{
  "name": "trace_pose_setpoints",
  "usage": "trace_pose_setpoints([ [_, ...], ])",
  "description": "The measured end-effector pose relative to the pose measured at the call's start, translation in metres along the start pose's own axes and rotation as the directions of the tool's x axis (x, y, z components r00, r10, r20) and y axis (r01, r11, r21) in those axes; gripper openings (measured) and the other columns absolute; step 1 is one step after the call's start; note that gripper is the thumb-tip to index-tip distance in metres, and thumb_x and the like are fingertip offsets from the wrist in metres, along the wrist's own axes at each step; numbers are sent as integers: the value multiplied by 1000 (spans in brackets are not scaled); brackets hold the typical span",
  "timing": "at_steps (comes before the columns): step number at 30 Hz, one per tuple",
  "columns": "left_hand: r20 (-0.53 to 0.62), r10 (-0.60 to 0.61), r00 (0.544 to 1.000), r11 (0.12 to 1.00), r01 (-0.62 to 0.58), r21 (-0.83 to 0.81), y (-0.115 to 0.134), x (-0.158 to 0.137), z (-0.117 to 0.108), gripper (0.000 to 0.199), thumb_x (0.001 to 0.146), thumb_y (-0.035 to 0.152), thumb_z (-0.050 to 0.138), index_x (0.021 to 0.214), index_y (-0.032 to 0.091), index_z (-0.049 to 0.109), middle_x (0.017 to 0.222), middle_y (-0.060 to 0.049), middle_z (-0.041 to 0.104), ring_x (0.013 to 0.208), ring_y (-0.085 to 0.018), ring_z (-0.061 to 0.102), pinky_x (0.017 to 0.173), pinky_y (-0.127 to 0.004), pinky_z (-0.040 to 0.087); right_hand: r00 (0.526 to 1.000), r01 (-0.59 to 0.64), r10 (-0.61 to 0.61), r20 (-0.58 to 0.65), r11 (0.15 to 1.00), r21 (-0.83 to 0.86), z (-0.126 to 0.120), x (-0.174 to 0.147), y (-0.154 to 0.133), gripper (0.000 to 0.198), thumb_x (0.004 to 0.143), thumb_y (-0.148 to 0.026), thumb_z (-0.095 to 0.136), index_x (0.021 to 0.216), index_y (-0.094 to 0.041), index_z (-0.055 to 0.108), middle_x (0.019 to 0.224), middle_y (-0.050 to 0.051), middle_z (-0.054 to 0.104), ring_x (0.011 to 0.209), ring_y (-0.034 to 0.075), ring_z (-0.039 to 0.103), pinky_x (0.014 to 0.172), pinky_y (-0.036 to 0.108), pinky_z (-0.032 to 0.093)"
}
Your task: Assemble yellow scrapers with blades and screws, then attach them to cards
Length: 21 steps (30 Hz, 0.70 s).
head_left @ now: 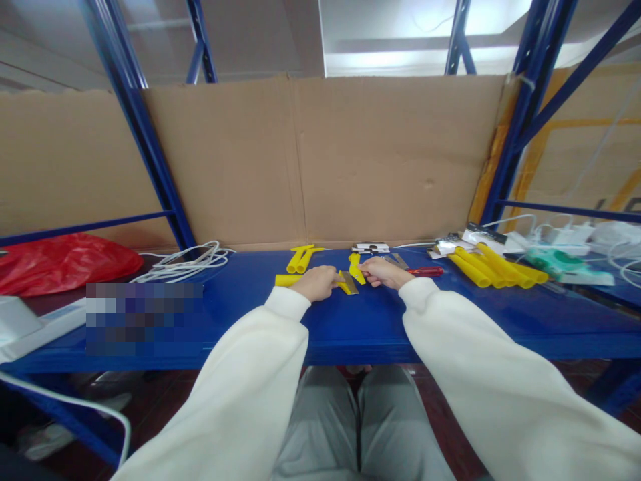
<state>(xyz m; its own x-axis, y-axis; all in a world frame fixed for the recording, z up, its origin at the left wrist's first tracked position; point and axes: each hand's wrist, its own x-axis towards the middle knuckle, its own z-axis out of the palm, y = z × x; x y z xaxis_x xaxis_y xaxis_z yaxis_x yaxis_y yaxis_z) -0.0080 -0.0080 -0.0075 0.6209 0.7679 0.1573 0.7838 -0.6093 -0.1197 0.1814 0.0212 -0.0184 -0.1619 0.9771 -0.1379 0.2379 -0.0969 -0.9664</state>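
My left hand [316, 283] is closed around a yellow-handled scraper [285, 280]. Its handle end sticks out to the left of the fist, and its flat metal blade [349, 282] shows on the right. Between the fingertips of my right hand [383, 272] is a bent yellow plastic piece [356, 269], upright just beside the blade. A red-handled tool [425, 271] lies by my right wrist, partly hidden. Behind my left hand rest yellow tubular handles [302, 259] with flared ends.
Several yellow tubes [483, 267] lie at the right near white packets [448, 246] and a green-and-white object [571, 266]. A small white-and-black pack [370, 247] sits by the cardboard wall [325, 160]. Coiled white cable [187, 262] and a red bag [75, 262] are left on the blue bench [240, 314].
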Motion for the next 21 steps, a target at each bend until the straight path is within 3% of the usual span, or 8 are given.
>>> trace_pose_setpoints([
  [9,-58,-46,997,998,43,-45,-6,5,8,35,85,23,60,119,24,68,105,-10,72,103,-26,66,90,-34,49,996,30,-18,84,988,-149,3,0,-1,31,91,-13,43,60,-18,39,45,-7,33,35,3,24,35,16,14],
  [21,-76,-73,994,994,67,-84,-8,7,11,41,83,23,62,124,22,64,112,-13,71,106,-27,65,92,-37,49,998,21,-4,67,964,-264,17,-8,-10,34,88,-11,45,57,-19,36,42,-8,30,34,3,24,35,17,11],
])
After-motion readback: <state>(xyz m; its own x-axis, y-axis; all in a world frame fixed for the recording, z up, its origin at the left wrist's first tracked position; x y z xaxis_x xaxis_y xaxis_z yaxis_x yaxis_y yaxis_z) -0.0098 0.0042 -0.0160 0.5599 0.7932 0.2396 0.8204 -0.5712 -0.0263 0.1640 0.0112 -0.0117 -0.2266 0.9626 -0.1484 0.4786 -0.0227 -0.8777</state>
